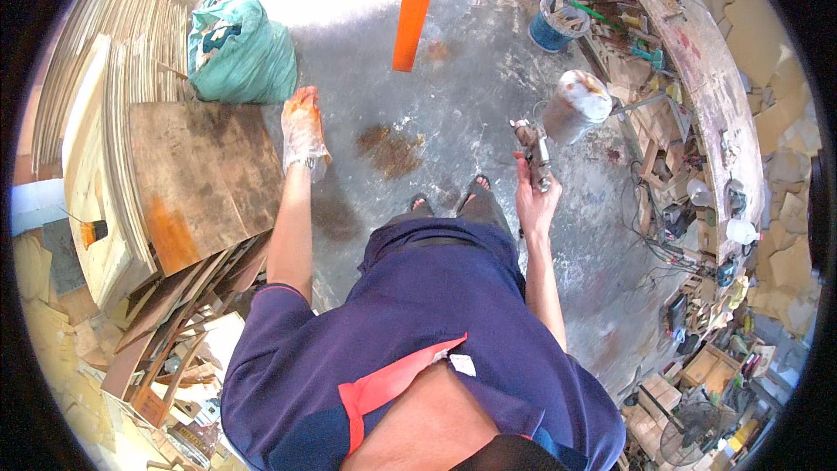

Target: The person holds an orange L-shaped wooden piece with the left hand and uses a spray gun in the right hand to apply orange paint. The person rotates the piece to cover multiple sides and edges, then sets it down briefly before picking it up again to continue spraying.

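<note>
My left hand (303,126), in a thin clear glove smeared with orange, is out at the left near a brown wooden board (196,174) and a teal sack (241,61). Its fingers look extended, with nothing visible in them. My right hand (536,192) grips a metal spray gun (532,144). A pale, paint-stained cylindrical container (575,105) is just beyond the gun; I cannot tell whether it is joined to it. A long orange-painted strip (414,9) reaches in from the top, ahead of me.
Stacked sheets (96,78) and leaning boards line the left. A long cluttered bench (697,78) curves down the right, with a blue bucket (549,35), offcuts, hoses and cables by it. A fan (689,432) is at lower right. Stained grey floor (349,227) surrounds my feet.
</note>
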A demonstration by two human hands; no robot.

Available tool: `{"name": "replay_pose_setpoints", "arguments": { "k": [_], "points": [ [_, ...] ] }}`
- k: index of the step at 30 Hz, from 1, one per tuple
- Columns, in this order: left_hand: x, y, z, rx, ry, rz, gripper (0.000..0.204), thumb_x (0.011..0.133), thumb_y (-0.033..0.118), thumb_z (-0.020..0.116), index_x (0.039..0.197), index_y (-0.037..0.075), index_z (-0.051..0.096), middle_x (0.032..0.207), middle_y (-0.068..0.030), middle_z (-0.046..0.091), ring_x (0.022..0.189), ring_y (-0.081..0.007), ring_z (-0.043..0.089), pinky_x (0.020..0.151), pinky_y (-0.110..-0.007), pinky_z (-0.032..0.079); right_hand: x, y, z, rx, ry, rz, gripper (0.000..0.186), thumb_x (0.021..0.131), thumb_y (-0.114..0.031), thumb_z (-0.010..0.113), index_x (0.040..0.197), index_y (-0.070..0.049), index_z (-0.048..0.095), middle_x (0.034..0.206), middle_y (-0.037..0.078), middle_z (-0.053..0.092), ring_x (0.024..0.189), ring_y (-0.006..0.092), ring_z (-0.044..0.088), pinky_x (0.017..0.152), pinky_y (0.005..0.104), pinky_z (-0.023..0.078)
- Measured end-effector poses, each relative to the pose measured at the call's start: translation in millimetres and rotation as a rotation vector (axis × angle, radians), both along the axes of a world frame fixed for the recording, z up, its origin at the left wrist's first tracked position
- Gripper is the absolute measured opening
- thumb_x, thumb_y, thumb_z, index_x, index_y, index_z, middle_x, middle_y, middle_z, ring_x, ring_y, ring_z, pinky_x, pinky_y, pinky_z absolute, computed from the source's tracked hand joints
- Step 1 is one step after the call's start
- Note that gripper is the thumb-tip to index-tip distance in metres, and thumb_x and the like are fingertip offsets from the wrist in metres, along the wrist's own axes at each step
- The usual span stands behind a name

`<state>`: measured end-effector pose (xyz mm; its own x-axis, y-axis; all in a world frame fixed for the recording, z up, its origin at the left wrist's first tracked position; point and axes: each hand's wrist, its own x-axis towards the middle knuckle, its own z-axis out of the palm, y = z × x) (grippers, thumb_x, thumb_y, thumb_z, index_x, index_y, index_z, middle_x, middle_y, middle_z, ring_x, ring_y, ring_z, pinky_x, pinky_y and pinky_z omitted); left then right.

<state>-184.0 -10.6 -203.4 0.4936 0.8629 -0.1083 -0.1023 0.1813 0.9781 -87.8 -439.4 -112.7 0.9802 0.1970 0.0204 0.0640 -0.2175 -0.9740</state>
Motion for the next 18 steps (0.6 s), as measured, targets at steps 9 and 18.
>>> {"name": "replay_pose_setpoints", "arguments": {
  "k": [9,18],
  "points": [
    [-38.5,-64.0,55.8,-0.019,-0.067,0.104,0.021,0.098,0.019,0.064,0.113,0.005,0.06,0.112,-0.0085,0.066,0.095,-0.0157,0.061,0.083,-0.025,0.046,25.1,14.6,-8.1,-0.092,0.015,0.12,0.021,0.095,-0.015,0.07,0.109,-0.001,0.075,0.075,0.002,0.066,0.067,0.005,0.055,0.056,0.0279,0.046],
    [25.0,-39.3,191.5,0.59,-0.278,-0.204,0.036,0.1,0.03,0.064,0.124,0.003,0.061,0.131,-0.0153,0.062,0.125,-0.0266,0.058,0.109,-0.042,0.043,88.1,-7.3,7.5,-0.113,0.015,0.341,0.026,0.093,-0.017,0.073,0.11,0.003,0.073,0.082,0.014,0.075,0.075,0.0085,0.064,0.069,0.0315,0.052]
  ]
}}
